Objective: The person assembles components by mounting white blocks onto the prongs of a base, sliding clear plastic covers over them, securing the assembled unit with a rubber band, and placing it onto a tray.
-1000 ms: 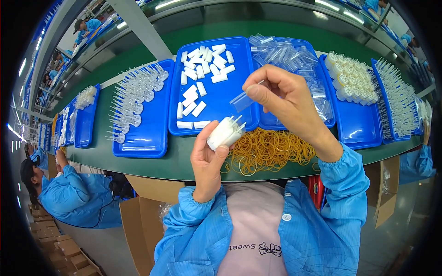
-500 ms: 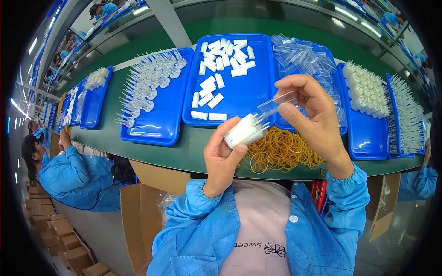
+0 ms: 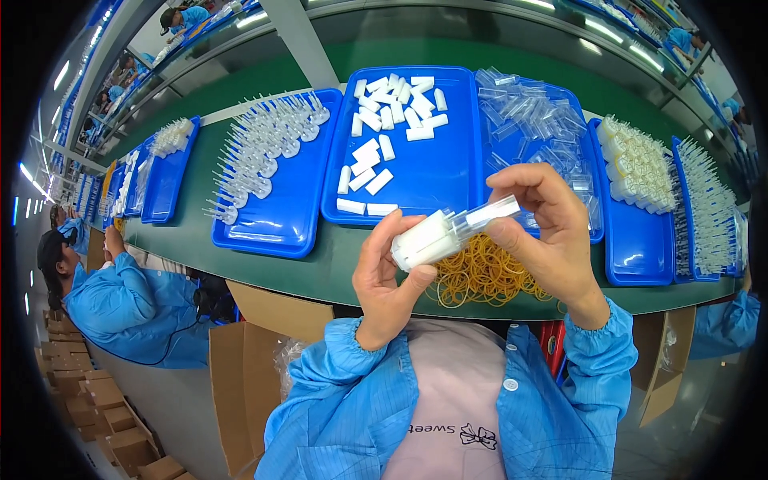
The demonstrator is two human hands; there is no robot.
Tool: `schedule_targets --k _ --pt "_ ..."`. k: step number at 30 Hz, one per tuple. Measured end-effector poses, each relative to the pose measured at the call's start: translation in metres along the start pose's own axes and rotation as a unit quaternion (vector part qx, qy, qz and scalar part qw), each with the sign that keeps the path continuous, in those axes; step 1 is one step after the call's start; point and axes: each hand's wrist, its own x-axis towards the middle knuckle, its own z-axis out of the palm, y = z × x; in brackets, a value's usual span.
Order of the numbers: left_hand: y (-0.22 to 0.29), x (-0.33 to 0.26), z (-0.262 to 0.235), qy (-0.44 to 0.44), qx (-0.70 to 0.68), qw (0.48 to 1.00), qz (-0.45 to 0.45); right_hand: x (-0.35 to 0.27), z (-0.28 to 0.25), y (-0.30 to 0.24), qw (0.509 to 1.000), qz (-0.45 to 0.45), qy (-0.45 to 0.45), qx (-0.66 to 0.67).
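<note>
My left hand [image 3: 384,276] is closed round a bundle of white cylindrical pieces in a clear plastic holder [image 3: 424,242], tilted with its thin prongs toward the right. Between thumb and fingers of my right hand [image 3: 552,244] is a clear plastic sleeve [image 3: 490,214], which looks white along its length; whether that is a white piece inside or glare I cannot tell. Its left end meets the prong end of the bundle. Beneath both hands lies a pile of yellow rubber bands [image 3: 492,276] on the green table.
Beyond my hands, a blue tray [image 3: 432,172] holds loose white pieces. Clear sleeves [image 3: 520,112] fill the tray to its right. Pronged clear holders [image 3: 264,144] stand in the left tray, banded white bundles [image 3: 638,168] in a right one. A cardboard box [image 3: 240,384] stands below the table edge.
My right hand has moved down a little and turned the sleeve, which now looks white instead of clear. My left hand has tilted the bundle further toward the right.
</note>
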Motion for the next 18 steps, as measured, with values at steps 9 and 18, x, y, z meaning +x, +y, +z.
schedule_targets --k 9,18 --pt "0.002 -0.001 -0.003 -0.012 0.031 0.999 0.020 0.000 -0.008 0.002 0.996 0.082 -0.004 0.030" --pt "0.004 0.002 -0.003 -0.021 0.109 0.992 0.058 -0.002 0.000 0.008 0.995 0.085 -0.025 0.036"
